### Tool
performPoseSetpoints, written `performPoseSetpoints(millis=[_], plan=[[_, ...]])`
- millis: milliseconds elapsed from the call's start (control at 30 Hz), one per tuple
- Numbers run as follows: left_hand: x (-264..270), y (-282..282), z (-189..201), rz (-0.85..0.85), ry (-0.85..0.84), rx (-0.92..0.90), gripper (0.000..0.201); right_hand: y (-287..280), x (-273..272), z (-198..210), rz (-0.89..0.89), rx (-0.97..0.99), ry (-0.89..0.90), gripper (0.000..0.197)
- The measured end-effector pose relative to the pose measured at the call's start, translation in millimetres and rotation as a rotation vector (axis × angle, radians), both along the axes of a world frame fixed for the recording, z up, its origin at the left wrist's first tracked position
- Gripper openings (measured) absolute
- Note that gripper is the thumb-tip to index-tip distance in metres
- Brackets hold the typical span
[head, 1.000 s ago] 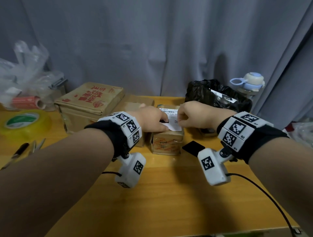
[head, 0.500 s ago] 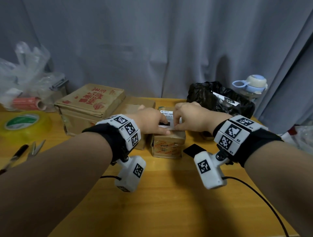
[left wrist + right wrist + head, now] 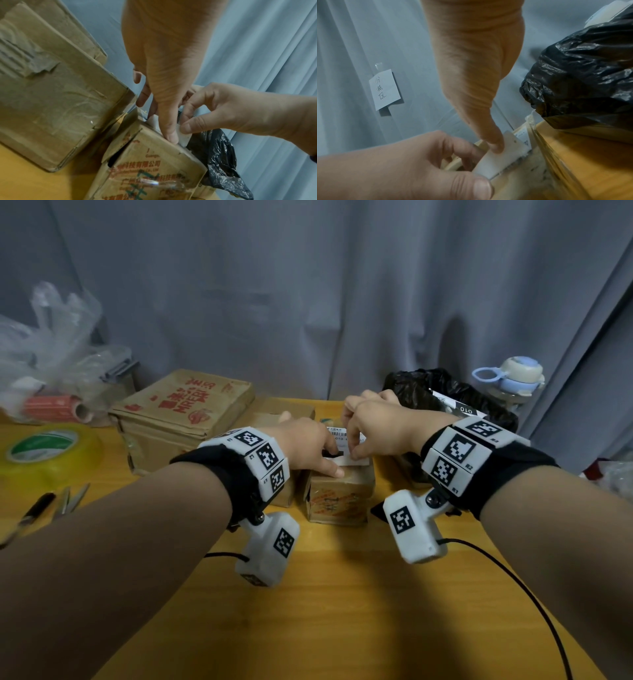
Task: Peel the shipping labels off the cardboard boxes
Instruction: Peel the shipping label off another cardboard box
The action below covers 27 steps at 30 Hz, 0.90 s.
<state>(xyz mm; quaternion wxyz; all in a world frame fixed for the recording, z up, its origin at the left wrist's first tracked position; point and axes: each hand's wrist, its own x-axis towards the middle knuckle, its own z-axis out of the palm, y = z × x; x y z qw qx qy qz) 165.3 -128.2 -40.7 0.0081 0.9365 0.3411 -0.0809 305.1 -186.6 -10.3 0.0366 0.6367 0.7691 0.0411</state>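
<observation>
A small cardboard box [image 3: 337,501] with red print stands mid-table. On its top is a white shipping label [image 3: 356,462], partly lifted. My left hand [image 3: 305,443] grips the box's left part, its thumb pressing the near top edge [image 3: 169,135] and its fingers curled over the top. My right hand [image 3: 376,426] pinches the loose flap of the label [image 3: 501,159] between thumb and forefinger, seen also in the left wrist view [image 3: 184,136]. The hands hide most of the label's printed face.
A large printed carton [image 3: 185,409] and a flat box [image 3: 274,412] lie at the left rear. A black bag [image 3: 442,395] and a bottle [image 3: 513,378] stand at the right rear. A tape roll [image 3: 44,450], scissors [image 3: 72,498] and a pen [image 3: 34,511] lie left.
My right hand has moved left and farther back over the box top, drawing the label's flap up with it. My left hand has stayed on the box.
</observation>
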Motion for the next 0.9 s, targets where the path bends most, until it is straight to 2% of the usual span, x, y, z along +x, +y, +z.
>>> performPoseSetpoints(millis=[400, 667, 900], plan=[[-0.7, 0.4, -7.7, -0.010, -0.033, -0.030, 0.055, 3.3, -1.0, 5.4, 0.058, 0.027, -0.028, 0.017], [-1.1, 2.4, -10.7, -0.010, -0.048, -0.026, 0.037, 3.8, 6.4, 3.6, 0.063, 0.049, 0.009, 0.013], [0.3, 1.9, -10.5, -0.022, -0.020, 0.013, 0.043, 6.4, 10.8, 1.5, 0.064, 0.093, 0.051, 0.011]])
